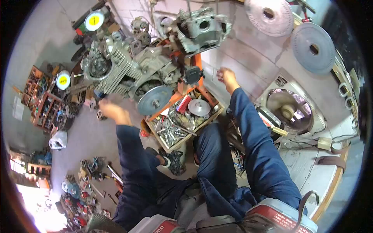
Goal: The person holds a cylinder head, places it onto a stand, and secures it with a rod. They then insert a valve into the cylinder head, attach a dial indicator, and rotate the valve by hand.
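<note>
A large motorcycle engine (120, 70) with cooling fins is held up in front of me on an orange stand (198, 62). A round grey disc (154, 100) is fixed at its lower side. My left hand (115, 112) is left of the disc, just below the engine, blurred, with its fingertips near a small blue part. To the right of the stand, my right hand (228, 79) hangs in the air before the white wall. Its fingers are loosely bent and somewhat apart, with nothing seen in them. A metal engine casing (201, 31) is above and left of it.
Below the engine a wooden tray (169, 149) holds loose metal parts, a red box (183, 104) and a round metal disc (199, 107). Perforated discs (312, 48) hang upper right above a wall fan (289, 110). Tools and parts (91, 186) lie on the floor lower left.
</note>
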{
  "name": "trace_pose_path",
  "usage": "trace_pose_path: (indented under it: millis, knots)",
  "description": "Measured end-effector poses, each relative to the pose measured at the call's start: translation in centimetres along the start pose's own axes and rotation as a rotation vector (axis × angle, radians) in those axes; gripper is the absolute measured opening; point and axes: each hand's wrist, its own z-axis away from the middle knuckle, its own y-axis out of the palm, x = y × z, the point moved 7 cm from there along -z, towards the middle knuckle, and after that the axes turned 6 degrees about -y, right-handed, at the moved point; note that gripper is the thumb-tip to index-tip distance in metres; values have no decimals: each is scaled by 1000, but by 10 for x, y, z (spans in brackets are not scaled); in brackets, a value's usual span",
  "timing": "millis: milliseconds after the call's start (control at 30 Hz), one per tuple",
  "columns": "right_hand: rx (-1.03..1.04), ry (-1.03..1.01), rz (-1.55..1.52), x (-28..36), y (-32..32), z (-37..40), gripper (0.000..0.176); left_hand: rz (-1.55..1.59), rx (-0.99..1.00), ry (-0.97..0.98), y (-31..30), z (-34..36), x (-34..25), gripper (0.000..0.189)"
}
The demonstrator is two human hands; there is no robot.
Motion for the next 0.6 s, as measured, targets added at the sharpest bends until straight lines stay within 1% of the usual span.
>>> trace_pose_path:
  millis: [33, 100, 133, 167, 200, 233, 267, 300, 367, 400, 467, 500, 533, 600]
  knots:
    - [-25, 48, 132, -45, -5, -11, 39, -46, 74, 82, 3, -22, 15, 27]
    - [166, -276, 993, -114, -3, -37, 37, -121, 145, 114, -4, -60, 56, 28]
    - [282, -334, 1169, -162, -6, -51, 42, -136, 202, -11, -5, -66, 77, 29]
    - [398, -398, 1345, -197, 4, -54, 46, -155, 261, -159, -9, -69, 94, 29]
    - [342, -142, 1235, -187, 5, -31, 52, -141, 301, -252, -8, -70, 104, 30]
    - [285, 114, 1118, -182, 0, -7, 58, 59, 227, -169, 21, -54, 91, 36]
    - [330, 99, 1128, -214, -1, -15, 65, 158, 245, -110, 11, -86, 110, 35]
    - [371, 88, 1139, -252, -11, -31, 71, -43, 99, 99, 17, -60, 93, 32]
    - [277, -1, 1205, -248, -15, -28, 75, -168, 61, 213, 26, -35, 65, 30]
    - [224, -41, 1238, -242, -17, -26, 77, -64, 90, 161, 27, -36, 69, 29]
    - [288, 184, 1138, -251, -19, -23, 86, 144, 147, 50, 28, -35, 79, 27]
    - [317, 296, 1083, -256, -19, -21, 90, 56, 127, 99, 27, -34, 76, 26]
    - [281, 279, 1101, -251, -16, -17, 91, -33, 107, 147, 28, -29, 68, 26]
    - [208, 245, 1142, -241, -7, -8, 92, -273, 22, 365, 44, 1, 35, 24]
